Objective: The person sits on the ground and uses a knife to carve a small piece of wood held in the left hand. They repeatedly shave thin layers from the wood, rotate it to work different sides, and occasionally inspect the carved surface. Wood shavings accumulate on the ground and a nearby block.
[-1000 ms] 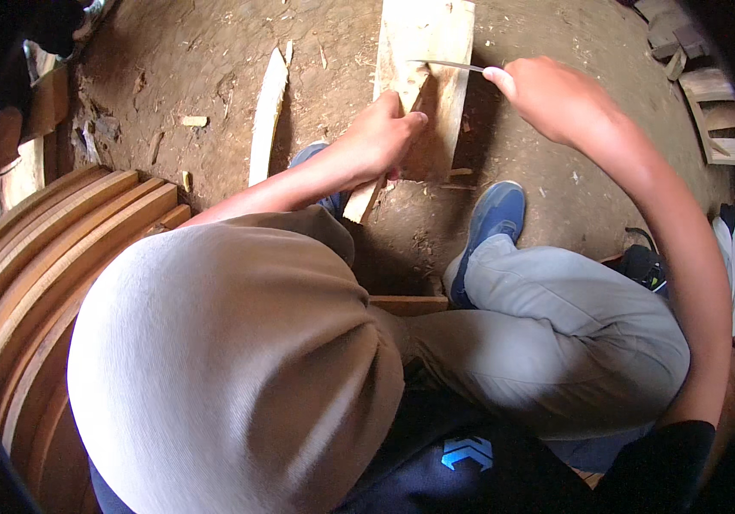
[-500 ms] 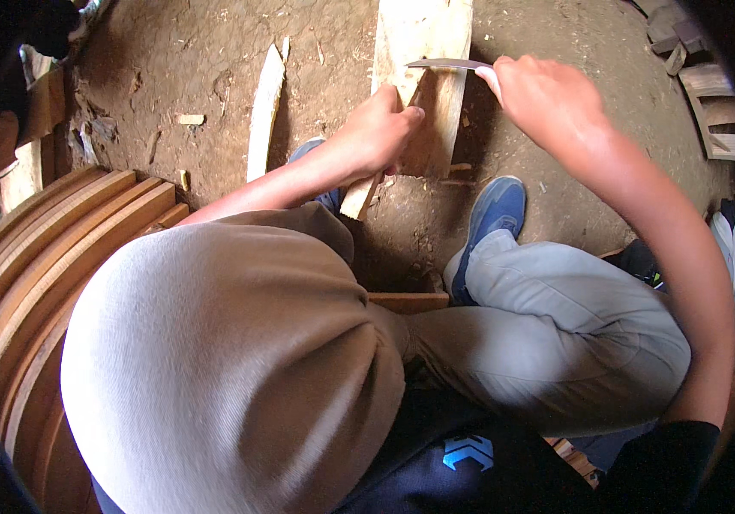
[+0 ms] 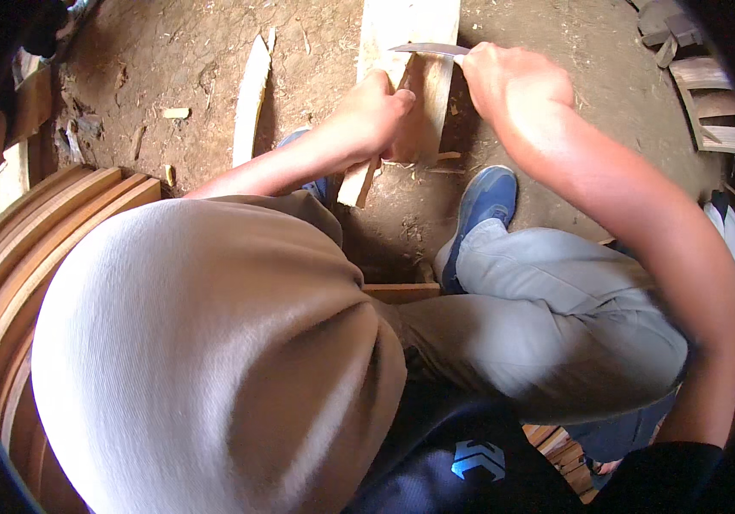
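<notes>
Earth floor (image 3: 170,68) underfoot, strewn with wood chips (image 3: 176,113). Nearest, a trousered right leg (image 3: 547,291), with curved boards (image 3: 50,248) stacked at the left and a blue shoe (image 3: 489,199) further forward. Next, a wooden strip (image 3: 358,183), long axis slanting away and slightly rightward, near end jutting out below the left hand (image 3: 373,116); for that grip, fingers wrapped round the strip's middle. Beneath its upper part, a plank (image 3: 406,21) running straight away. Across the strip's far end, a curved knife (image 3: 432,48), tip leftward, blade nearly square to the plank; contact impossible to tell. For the right hand (image 3: 506,77), a closed grip on the knife's hidden handle, just past the plank's right edge, farther from the strip than the left hand. Open floor rightward of it; leftward, floor as far as a pointed slat (image 3: 252,103).
</notes>
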The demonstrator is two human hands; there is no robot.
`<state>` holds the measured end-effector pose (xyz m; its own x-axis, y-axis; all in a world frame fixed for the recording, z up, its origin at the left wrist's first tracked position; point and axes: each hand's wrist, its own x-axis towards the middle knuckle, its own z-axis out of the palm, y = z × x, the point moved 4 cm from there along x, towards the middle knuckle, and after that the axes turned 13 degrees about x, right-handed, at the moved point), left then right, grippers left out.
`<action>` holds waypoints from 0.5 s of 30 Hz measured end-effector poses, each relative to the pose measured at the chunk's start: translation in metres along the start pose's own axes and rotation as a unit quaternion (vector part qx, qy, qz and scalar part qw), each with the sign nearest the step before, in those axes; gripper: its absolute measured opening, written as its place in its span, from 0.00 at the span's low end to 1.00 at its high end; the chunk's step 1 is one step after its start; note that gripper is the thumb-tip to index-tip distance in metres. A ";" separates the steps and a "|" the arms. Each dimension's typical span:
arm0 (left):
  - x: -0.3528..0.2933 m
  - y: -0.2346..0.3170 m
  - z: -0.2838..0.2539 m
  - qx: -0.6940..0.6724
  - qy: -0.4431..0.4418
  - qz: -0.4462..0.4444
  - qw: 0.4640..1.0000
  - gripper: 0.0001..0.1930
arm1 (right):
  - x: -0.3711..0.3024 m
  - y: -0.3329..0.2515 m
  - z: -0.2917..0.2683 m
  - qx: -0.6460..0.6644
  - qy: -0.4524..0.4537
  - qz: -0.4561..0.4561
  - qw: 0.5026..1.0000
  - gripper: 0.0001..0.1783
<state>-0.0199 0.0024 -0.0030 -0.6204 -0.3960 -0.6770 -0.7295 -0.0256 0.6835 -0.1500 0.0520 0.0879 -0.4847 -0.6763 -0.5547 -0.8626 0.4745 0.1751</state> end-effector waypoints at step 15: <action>0.000 0.003 0.000 -0.018 -0.011 -0.002 1.000 0.13 | 0.037 0.016 0.010 0.035 -0.067 -0.163 0.984 0.13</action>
<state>-0.0223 0.0018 -0.0010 -0.6237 -0.3755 -0.6856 -0.7215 -0.0611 0.6897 -0.1804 0.0399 0.0618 -0.1565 -0.7208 -0.6752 -0.9549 0.2850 -0.0829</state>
